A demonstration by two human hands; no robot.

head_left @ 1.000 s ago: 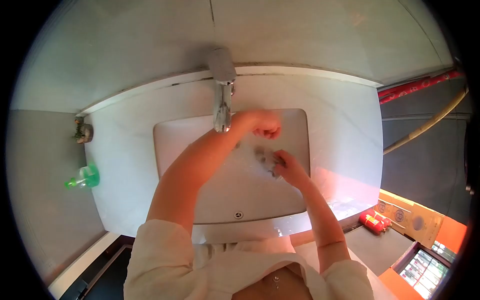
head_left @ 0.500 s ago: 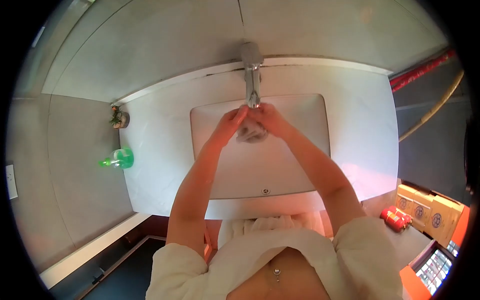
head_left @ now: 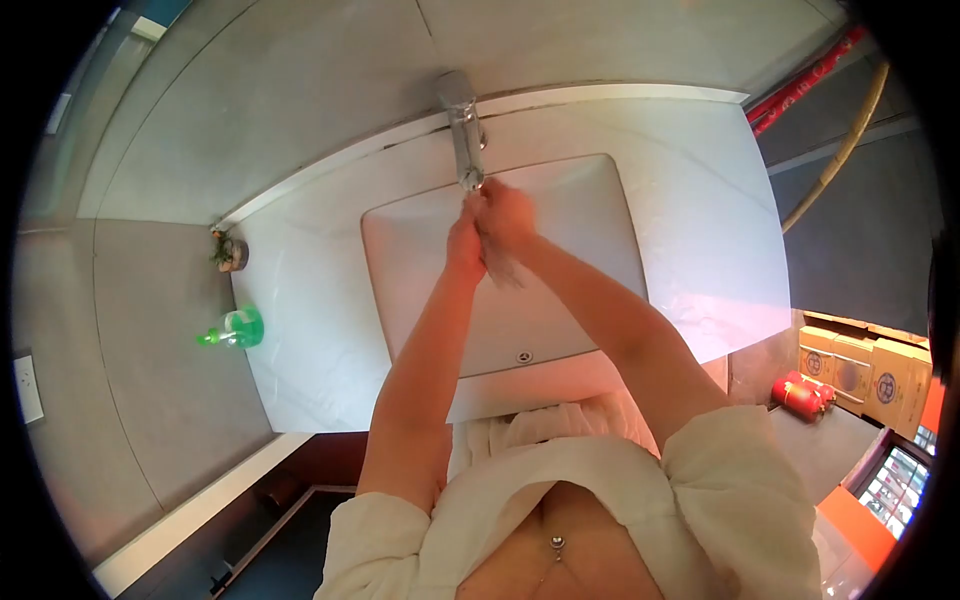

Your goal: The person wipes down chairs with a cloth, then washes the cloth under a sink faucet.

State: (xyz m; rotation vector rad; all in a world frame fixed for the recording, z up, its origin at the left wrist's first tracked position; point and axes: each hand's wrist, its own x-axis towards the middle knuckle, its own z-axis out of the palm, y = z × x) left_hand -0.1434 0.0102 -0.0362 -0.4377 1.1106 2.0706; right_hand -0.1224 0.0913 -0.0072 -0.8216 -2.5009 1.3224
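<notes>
Both hands are together just under the spout of a chrome faucet [head_left: 465, 135], above the white sink basin [head_left: 590, 250]. My left hand [head_left: 466, 240] is closed, fingers pointing up toward the spout, on a wet-looking greyish cloth [head_left: 504, 268]. My right hand [head_left: 510, 212] presses against it from the right, its fingers curled and somewhat blurred by motion. The cloth hangs below and between the hands as a smeared, pale strip; most of it is hidden by them. Whether water is running cannot be made out clearly.
On the counter's left edge stand a green soap pump bottle [head_left: 242, 327] and a small potted plant [head_left: 232, 252]. A grey tiled wall rises behind the faucet. To the lower right are red fire extinguishers [head_left: 802, 396] and cardboard boxes [head_left: 890, 385]. A yellowish hose [head_left: 843, 150] hangs at right.
The view has tilted and shifted. My right hand has come closer over my left, and the bunched cloth now looks narrower and stretched downward between them.
</notes>
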